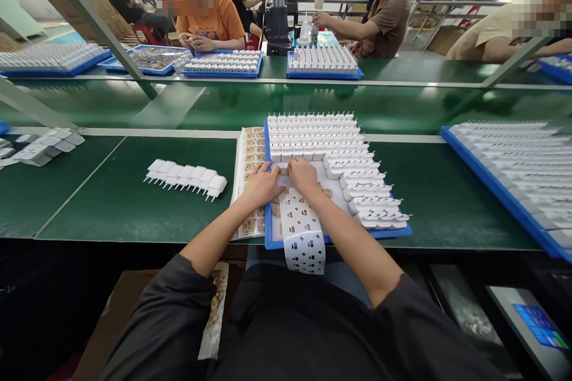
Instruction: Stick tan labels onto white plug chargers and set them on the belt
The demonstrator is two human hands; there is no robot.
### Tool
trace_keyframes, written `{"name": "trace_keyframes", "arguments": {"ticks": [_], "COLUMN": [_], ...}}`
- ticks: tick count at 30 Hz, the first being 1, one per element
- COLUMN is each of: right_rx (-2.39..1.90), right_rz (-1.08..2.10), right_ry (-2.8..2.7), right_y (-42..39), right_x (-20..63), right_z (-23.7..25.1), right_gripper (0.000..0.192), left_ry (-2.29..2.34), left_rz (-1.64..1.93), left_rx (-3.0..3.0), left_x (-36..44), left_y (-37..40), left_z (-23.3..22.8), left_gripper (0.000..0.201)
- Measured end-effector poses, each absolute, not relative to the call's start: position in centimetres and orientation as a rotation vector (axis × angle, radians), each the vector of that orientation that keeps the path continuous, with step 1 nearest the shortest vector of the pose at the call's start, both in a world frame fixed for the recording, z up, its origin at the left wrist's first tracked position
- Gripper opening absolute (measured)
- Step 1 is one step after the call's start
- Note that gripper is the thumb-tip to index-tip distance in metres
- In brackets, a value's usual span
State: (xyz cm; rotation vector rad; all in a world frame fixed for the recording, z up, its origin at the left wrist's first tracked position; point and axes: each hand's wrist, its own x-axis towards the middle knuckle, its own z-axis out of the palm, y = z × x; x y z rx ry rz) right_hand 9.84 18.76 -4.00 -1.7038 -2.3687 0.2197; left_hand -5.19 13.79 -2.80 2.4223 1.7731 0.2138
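Observation:
Both my hands work over the left part of a blue tray [269, 232]. My left hand [263, 183] has its fingers bent and drawn together near the tray's left rim. Beside it, my right hand [302, 175] is closed, fingertips down, just below a row of white plug housings [317, 137] with metal pins. What lies between the fingertips is too small to make out. A white sheet with cut-out holes [304, 232] runs from below my hands over the tray's front edge. Small tan pieces [276, 208] show beside the sheet.
A white blister tray of tan parts [250, 190] sits partly under the blue tray's left side. To the left lies a row of white housings [187, 178]. Another full tray [504, 184] stands right. Across the line, co-workers [214, 21] sit behind more trays [324, 61]; a metal bar [93, 18] slants overhead.

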Motion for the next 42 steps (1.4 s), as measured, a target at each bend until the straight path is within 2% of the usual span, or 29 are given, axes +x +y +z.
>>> {"name": "trace_keyframes", "arguments": {"ticks": [8, 28, 42], "right_rx": [-1.489, -1.768, -1.625], "right_rz": [0.206, 0.304, 0.283], "right_ry": [-2.48, -2.409, -2.506], "right_y": [18.3, 18.6, 17.4], "right_x": [11.4, 10.9, 10.2], "right_z": [-3.1, -3.1, -2.7], "right_gripper": [0.02, 0.023, 0.023], "left_ry": [1.775, 1.728, 1.726], "left_rz": [0.267, 0.283, 0.268], "left_rx": [2.381, 2.35, 2.365], "left_x": [-5.2, -5.5, -5.7], "left_y": [13.6, 13.6, 13.7], "left_z": [-2.6, -2.7, -3.2], "left_gripper": [0.043, 0.045, 0.045]}}
